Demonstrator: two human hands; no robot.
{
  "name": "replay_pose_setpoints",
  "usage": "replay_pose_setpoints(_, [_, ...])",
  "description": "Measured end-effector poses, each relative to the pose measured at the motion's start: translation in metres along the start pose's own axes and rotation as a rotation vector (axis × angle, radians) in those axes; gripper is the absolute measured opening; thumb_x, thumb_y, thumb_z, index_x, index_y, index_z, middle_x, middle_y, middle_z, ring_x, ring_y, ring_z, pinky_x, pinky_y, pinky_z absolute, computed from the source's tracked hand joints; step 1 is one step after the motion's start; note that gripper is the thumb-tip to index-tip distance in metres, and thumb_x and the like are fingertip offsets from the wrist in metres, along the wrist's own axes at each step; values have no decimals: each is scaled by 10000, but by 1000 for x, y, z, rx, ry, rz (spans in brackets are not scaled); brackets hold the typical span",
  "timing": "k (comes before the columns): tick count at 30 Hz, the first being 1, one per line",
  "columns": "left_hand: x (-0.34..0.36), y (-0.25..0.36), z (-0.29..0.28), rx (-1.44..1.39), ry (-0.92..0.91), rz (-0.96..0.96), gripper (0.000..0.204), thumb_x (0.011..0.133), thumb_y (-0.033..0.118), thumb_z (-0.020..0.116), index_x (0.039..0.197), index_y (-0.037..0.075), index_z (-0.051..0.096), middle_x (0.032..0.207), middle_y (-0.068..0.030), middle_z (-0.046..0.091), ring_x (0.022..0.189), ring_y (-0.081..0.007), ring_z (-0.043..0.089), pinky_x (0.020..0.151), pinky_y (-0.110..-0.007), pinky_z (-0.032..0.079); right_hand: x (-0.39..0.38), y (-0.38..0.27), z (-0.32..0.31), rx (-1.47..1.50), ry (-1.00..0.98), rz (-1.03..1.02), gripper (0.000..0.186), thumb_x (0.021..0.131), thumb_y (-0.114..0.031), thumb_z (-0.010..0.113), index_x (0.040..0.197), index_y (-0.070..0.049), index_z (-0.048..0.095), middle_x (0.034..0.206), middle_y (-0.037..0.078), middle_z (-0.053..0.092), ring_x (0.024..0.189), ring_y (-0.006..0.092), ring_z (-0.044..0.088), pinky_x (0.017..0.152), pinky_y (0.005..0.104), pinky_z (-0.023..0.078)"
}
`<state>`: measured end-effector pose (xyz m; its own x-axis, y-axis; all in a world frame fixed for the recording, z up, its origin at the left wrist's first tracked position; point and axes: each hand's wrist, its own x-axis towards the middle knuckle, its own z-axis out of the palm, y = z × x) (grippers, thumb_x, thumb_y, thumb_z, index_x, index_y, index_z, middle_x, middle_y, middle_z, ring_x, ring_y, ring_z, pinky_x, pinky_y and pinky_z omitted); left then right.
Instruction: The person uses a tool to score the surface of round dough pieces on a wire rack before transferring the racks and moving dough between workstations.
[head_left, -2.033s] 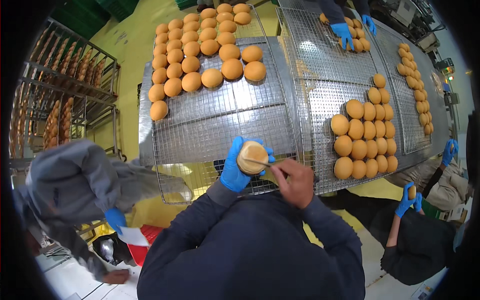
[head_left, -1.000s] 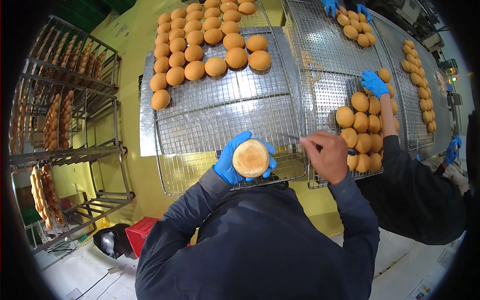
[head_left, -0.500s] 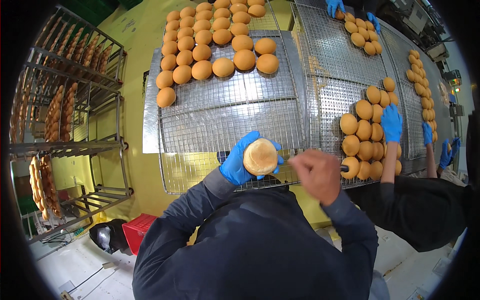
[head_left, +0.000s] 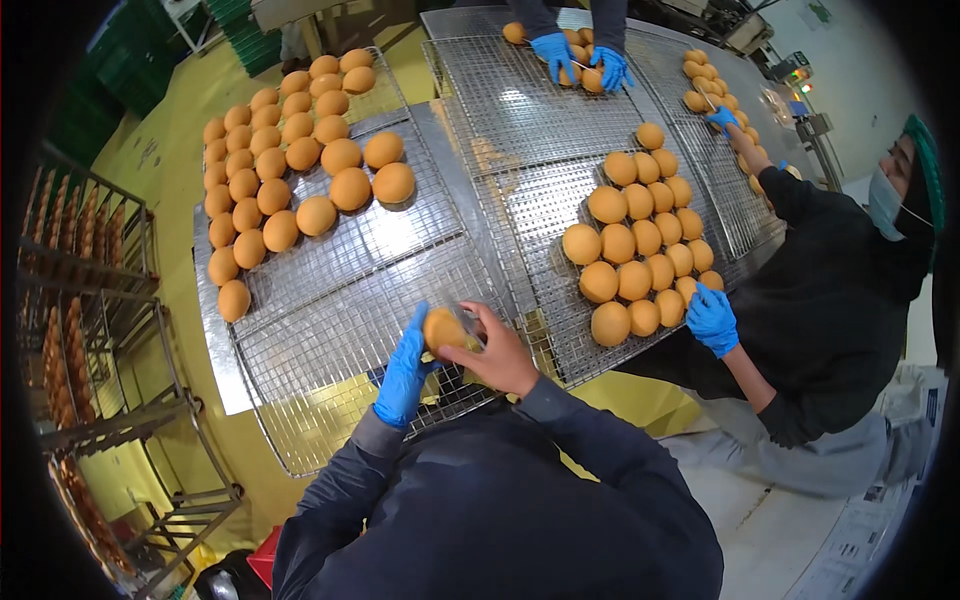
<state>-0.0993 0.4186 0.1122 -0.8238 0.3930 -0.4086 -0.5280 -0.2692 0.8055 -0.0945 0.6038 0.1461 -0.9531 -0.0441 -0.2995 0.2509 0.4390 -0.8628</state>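
My left hand (head_left: pixel 402 372), in a blue glove, holds a round golden bun (head_left: pixel 441 326) above the near edge of a wire rack (head_left: pixel 340 300) on a metal table. My bare right hand (head_left: pixel 498 352) is closed against the bun's right side, thumb on it; a blurred greyish item by its fingertips is too smeared to make out. Rows of buns (head_left: pixel 283 229) sit on the far part of that rack, and more buns (head_left: pixel 618 244) fill the near part of the rack to its right.
A co-worker (head_left: pixel 810 320) in black leans in at the right, gloved hands at the racks. Another person's gloved hands (head_left: pixel 580 62) handle buns at the back. A wheeled trolley (head_left: pixel 120 400) of loaded trays stands left; green crates (head_left: pixel 240 35) are stacked behind.
The bun has turned golden side toward the camera, and my right hand has moved left onto it. The view has swung, showing more of the co-worker at the right.
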Motion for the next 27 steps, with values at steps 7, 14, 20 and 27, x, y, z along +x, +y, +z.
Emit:
replay_pose_setpoints(7, [-4,7,2,117,-41,32,564,1021,295,503,1512,91,314,1532,-68,350,1378,-280,378,1024,-387,450,114,55,-99,20,172,51,534,785,-358,764,1170,-37,581,975,118,658,865,215,629,793,356,512])
replay_pose_setpoints(14, [18,7,-102,406,339,326,417,933,115,602,1345,73,549,1345,-92,539,1281,-232,467,1094,-385,359,193,136,-220,-438,455,59,565,798,-274,767,1252,-4,567,1084,163,658,944,253,639,828,365,511])
replay_pose_setpoints(20, [28,94,-250,1549,1212,362,666,865,206,681,1473,168,412,1517,-226,336,1420,-410,279,1164,-443,242,161,76,-202,-530,298,101,531,811,-275,752,1250,-27,588,1142,172,639,993,284,642,873,398,509])
replay_pose_setpoints(27, [28,86,-283,1518,1066,109,748,798,249,740,1468,194,412,1484,-249,355,1337,-442,369,1105,-467,342,103,68,-155,-182,508,-76,350,948,-226,585,1242,-37,604,948,99,650,854,194,612,766,341,494])
